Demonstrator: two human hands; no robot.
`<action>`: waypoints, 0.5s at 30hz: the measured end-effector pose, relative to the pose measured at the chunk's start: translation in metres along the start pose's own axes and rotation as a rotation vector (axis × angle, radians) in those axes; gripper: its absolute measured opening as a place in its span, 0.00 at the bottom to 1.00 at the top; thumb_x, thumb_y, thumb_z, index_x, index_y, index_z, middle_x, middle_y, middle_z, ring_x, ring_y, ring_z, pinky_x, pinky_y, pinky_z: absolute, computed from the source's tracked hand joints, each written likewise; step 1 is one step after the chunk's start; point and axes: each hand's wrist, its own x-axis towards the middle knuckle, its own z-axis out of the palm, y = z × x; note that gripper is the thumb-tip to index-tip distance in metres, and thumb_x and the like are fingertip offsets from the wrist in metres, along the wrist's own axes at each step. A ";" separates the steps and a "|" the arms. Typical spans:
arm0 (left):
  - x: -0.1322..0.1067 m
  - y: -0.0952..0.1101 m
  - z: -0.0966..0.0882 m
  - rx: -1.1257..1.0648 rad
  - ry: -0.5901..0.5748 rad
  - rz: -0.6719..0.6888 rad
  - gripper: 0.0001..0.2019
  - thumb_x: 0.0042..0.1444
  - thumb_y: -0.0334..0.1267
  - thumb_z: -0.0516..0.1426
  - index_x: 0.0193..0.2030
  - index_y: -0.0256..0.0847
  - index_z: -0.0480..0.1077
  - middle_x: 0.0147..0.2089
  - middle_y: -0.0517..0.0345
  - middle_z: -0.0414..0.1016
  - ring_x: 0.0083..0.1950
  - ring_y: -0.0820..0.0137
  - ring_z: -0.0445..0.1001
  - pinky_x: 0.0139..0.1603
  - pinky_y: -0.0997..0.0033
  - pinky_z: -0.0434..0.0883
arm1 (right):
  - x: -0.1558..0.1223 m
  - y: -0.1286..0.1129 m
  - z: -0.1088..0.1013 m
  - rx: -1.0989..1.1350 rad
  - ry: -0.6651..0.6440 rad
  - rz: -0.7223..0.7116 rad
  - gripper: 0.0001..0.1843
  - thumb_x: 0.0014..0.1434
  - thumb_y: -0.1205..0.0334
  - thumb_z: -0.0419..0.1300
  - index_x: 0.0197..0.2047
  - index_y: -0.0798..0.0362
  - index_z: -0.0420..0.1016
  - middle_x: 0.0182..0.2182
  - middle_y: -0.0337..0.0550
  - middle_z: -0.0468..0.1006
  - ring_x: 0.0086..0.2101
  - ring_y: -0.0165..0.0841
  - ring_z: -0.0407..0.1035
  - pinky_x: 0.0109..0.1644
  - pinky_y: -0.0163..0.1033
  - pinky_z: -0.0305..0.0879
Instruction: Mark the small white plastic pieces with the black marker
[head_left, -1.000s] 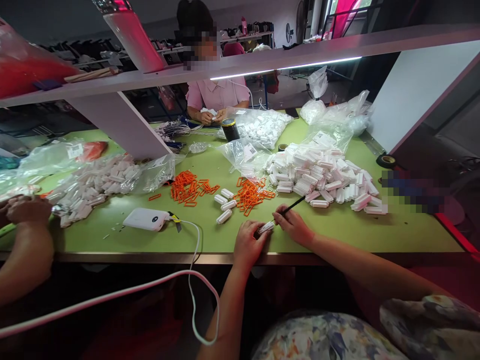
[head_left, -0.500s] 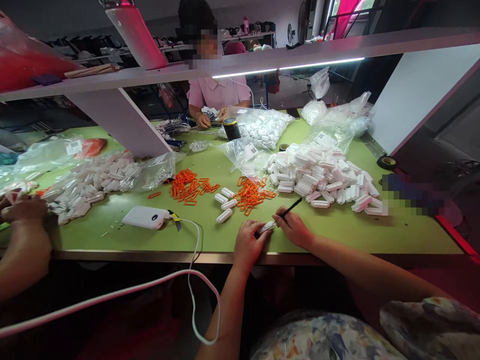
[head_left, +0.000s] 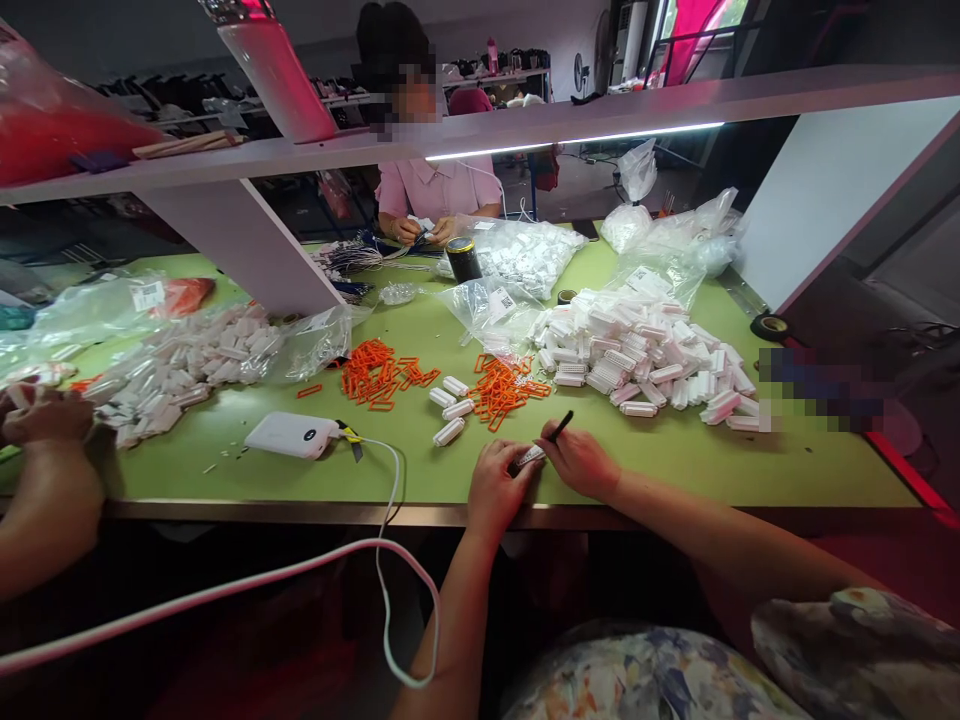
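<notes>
My left hand (head_left: 493, 487) rests at the near edge of the green table (head_left: 675, 460), its fingers closed on a small white ribbed connector (head_left: 529, 456). My right hand (head_left: 579, 462) is closed on a thin black tool (head_left: 559, 427) and presses its tip against that connector. Just beyond my hands lie three loose white connectors (head_left: 450, 405) and two heaps of orange clips (head_left: 510, 385) (head_left: 373, 373). A large pile of white connectors (head_left: 645, 350) sits to the right of them.
A white power bank (head_left: 292, 435) with a white cable (head_left: 390, 560) lies left of my hands. Bags of white parts (head_left: 195, 360) lie at the left, where another person's hand (head_left: 49, 420) works. A person in pink (head_left: 435, 190) sits opposite, behind a black tape roll (head_left: 463, 258). A white shelf (head_left: 480, 125) spans overhead.
My right hand has tipped the black tool more upright and drawn it closer to the connector. The left hand stays put. The person opposite keeps handling parts.
</notes>
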 end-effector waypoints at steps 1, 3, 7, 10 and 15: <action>0.000 0.000 0.000 -0.002 -0.001 0.001 0.04 0.61 0.37 0.65 0.43 0.44 0.80 0.41 0.55 0.79 0.47 0.62 0.76 0.52 0.59 0.73 | -0.001 0.001 0.000 0.024 0.030 0.002 0.14 0.76 0.53 0.49 0.41 0.50 0.69 0.33 0.47 0.79 0.33 0.39 0.75 0.40 0.40 0.67; 0.000 0.000 0.000 0.000 -0.001 -0.002 0.05 0.61 0.37 0.66 0.43 0.44 0.80 0.41 0.55 0.79 0.47 0.62 0.76 0.52 0.59 0.73 | -0.002 0.003 0.000 0.072 0.070 0.004 0.14 0.76 0.53 0.49 0.41 0.49 0.68 0.32 0.46 0.79 0.33 0.38 0.74 0.40 0.40 0.68; 0.000 0.000 0.000 0.009 0.002 -0.003 0.06 0.59 0.36 0.67 0.43 0.45 0.80 0.41 0.56 0.79 0.47 0.62 0.76 0.52 0.60 0.73 | -0.003 0.003 0.000 0.114 0.078 -0.003 0.14 0.76 0.53 0.48 0.40 0.48 0.68 0.33 0.46 0.78 0.33 0.40 0.73 0.40 0.41 0.69; 0.000 0.000 0.000 0.004 -0.001 -0.002 0.06 0.59 0.36 0.67 0.43 0.44 0.80 0.41 0.56 0.79 0.46 0.62 0.76 0.52 0.60 0.73 | -0.002 0.002 0.001 0.115 0.076 -0.004 0.14 0.76 0.53 0.48 0.40 0.49 0.68 0.33 0.47 0.78 0.33 0.41 0.73 0.40 0.42 0.70; 0.000 0.001 0.000 -0.001 -0.002 -0.007 0.05 0.60 0.36 0.66 0.43 0.44 0.80 0.41 0.55 0.79 0.47 0.62 0.76 0.51 0.60 0.73 | -0.002 0.004 0.001 0.132 0.067 0.013 0.13 0.75 0.53 0.49 0.40 0.48 0.68 0.34 0.47 0.79 0.35 0.40 0.74 0.42 0.42 0.70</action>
